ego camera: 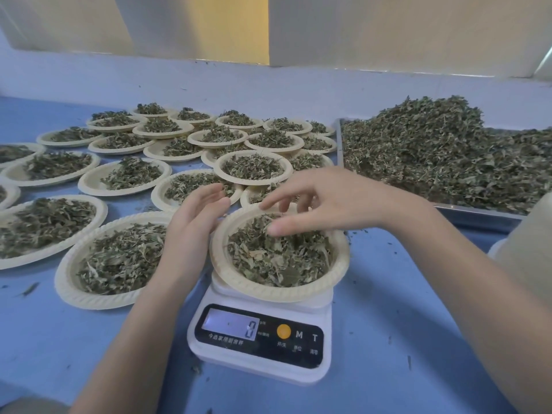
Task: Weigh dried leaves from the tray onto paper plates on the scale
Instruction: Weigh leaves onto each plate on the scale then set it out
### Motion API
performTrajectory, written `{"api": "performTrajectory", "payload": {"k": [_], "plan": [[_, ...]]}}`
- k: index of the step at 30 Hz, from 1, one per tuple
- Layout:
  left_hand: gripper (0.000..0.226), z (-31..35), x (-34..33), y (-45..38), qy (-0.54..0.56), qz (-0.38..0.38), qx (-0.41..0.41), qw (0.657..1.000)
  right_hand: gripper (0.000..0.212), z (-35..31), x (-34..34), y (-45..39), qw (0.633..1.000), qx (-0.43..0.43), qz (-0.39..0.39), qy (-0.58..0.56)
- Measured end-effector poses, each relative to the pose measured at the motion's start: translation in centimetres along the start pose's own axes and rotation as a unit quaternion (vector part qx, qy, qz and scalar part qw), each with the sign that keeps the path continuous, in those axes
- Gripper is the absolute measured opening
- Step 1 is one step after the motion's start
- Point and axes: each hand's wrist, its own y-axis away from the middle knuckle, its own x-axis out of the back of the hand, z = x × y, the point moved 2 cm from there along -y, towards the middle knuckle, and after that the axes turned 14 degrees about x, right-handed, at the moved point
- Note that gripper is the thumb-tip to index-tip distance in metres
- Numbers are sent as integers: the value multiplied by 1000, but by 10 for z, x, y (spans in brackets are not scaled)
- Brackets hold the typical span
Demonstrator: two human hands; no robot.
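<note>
A paper plate (279, 255) of dried leaves (277, 258) sits tilted on the white scale (260, 336), directly under both sets of fingers. The left hand (191, 225) lies against the plate's left rim with its fingers straight and relaxed, holding nothing, probably to steady the plate on the small platform. The right hand (322, 201) hovers over the far rim, its fingers loosely spread and slightly bent with the thumb low over the leaves; nothing is clearly pinched between them, so it looks to be topping up or trimming the portion. The display (230, 324) seems to show a single zero, though it is blurred. Right of and beyond the right fingers, the one metal tray (478, 212) holds the heaped supply, kept within easy reach. Left of and beyond the left fingers, filled plates (125, 258) crowd the blue bench (403, 309), overlapping and in places stacked to save room; roughly two dozen show, an exact count being impossible where they overlap. There is one scale and one plate on it. A pale object (528, 252) at the right edge is too cropped to identify.
</note>
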Motion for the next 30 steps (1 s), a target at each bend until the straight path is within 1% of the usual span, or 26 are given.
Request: {"api": "performTrajectory", "payload": {"k": [3,5,6,9,11,13,15,16,18,20,23,27,30], "plan": [[35,1,-1,0,6,-5,-1,1000,45,-7,-7,-4,997,20,-32,70],[37,1,0,-1,11,-5,-4,1000,41,-9,-11,-6,991,27,-41,123],[38,1,0,-1,12,-6,-5,1000,37,-9,-12,-7,990,30,-41,129],[40,0,0,-2,10,-5,-6,1000,18,-8,-13,-9,996,29,-18,83],[40,1,-1,-2,8,-3,-6,1000,13,-7,-12,-9,998,27,-2,65],[40,1,0,-2,6,-3,-8,1000,20,-7,-11,-7,997,21,-1,68],[40,1,0,-2,3,-4,-10,1000,34,-8,-14,-6,993,8,-26,112],[40,1,0,-1,3,-3,-9,1000,36,-8,-16,-7,989,4,-45,143],[40,1,0,-1,6,-3,-7,1000,30,-9,-20,-9,985,2,-56,166],[39,1,0,-1,7,-3,-5,1000,24,-9,-17,-10,988,-1,-29,153],[37,0,1,-1,9,-1,-3,1000,21,-8,-5,-6,994,-1,40,105],[35,0,1,-2,11,2,-2,1000,15,-4,8,2,989,7,148,-16],[35,0,1,-2,11,4,-2,1000,11,0,11,5,977,6,194,-90]]}}
